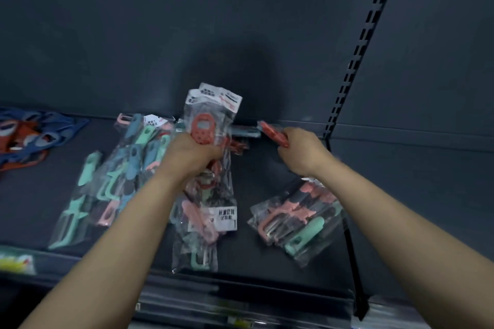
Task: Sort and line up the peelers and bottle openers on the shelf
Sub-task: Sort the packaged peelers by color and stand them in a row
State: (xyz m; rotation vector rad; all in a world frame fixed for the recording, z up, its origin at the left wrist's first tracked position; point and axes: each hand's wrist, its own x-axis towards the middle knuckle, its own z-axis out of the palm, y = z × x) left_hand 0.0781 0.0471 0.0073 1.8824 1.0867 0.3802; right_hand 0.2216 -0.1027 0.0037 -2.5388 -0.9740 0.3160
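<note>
Dark grey back panel (213,21) rose behind the shelf (401,195), and a slotted upright (358,56) climbed just beyond the right hand (299,152). Widest of the stock was a spread of peelers (123,168), teal, blue and pink in clear packets, lying just outboard of the left hand (192,152). Well past that sat a heap of red and blue bottle openers (29,139). A second stack of packets (203,216) lay under the left wrist, nearer the person, and a smaller pile (296,219) lay beneath the right forearm.

The left hand was clamped round the lower end of a bundle of packets (205,125), held upright off the shelf, with a red opener showing in the front one. The right hand, apart from the left, had its fingers curled round a small red packaged item (274,132) near the shelf's back edge; blur hid what kind it was.

The clear film looked slippery and the bundle was gripped only low down, so it could probably fan out and shed a packet onto the mixed stack below, undoing the sort. Both hands being full, neither was free to catch one.
</note>
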